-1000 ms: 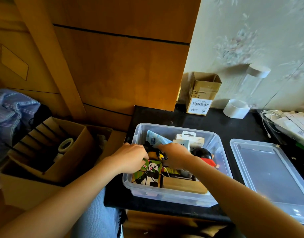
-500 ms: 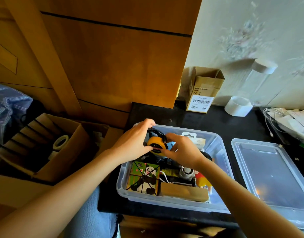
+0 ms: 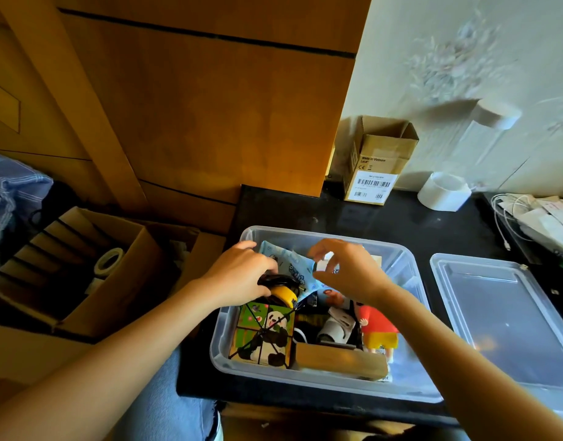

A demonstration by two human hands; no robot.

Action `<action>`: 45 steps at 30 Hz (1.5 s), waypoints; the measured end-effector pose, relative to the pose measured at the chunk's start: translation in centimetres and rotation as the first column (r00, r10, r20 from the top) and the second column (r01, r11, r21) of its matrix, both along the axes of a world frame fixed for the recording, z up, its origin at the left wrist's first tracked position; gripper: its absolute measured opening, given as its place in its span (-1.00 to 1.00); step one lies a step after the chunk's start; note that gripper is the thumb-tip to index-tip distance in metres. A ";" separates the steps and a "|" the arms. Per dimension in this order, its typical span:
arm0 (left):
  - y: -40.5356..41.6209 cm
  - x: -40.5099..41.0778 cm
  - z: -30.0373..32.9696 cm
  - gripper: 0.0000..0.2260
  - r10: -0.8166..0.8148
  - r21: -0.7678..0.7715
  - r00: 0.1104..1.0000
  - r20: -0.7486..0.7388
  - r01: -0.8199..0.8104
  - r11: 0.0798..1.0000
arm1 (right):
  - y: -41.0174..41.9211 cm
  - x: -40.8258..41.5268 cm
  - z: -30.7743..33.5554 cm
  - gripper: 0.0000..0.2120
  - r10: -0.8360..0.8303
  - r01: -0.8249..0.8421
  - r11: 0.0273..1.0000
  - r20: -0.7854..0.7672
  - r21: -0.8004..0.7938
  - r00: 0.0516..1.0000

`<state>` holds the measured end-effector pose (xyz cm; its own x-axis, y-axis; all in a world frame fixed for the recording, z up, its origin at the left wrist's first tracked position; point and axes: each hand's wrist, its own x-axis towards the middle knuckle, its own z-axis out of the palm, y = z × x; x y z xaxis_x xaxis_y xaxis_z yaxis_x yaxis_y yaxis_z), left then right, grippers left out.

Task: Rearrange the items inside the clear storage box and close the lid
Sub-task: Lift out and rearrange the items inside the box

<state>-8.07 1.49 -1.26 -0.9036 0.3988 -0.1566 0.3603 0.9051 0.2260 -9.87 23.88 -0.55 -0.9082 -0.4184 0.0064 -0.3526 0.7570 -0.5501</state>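
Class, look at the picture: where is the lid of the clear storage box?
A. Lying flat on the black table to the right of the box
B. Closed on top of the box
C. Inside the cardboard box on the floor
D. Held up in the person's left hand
A: the lid lies flat on the black table, right of the open clear storage box, and neither hand touches it.

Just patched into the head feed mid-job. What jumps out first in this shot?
Both hands work inside the clear storage box on the black counter: the left hand grips a yellow-and-black tape measure at the box's left side, while the right hand hovers with curled fingers over a blue packet. A bright panda-print cube fills the near left corner, and the lid lies off, to the right of the box.
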 end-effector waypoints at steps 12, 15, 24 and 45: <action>-0.1 0.2 0.2 -0.63 -0.095 0.002 0.990 0.100 0.095 0.995 | -4.4 -0.9 -0.7 -0.74 0.038 -0.003 0.922 -0.083 0.387 0.996; -0.1 0.4 0.7 -0.76 -0.050 0.272 0.996 0.073 0.028 0.962 | -3.4 -0.4 0.1 -0.78 -0.042 0.071 0.985 -0.177 0.158 0.983; 1.4 1.1 2.7 -0.33 0.273 0.574 0.869 -0.412 0.015 0.819 | -0.6 2.1 3.4 -0.73 -0.067 0.029 0.986 -0.236 -0.164 0.969; 0.6 2.2 4.5 -0.82 0.314 0.744 0.877 0.365 -0.477 0.469 | 0.5 2.3 5.5 -0.96 -0.282 0.319 0.747 0.158 -0.583 0.947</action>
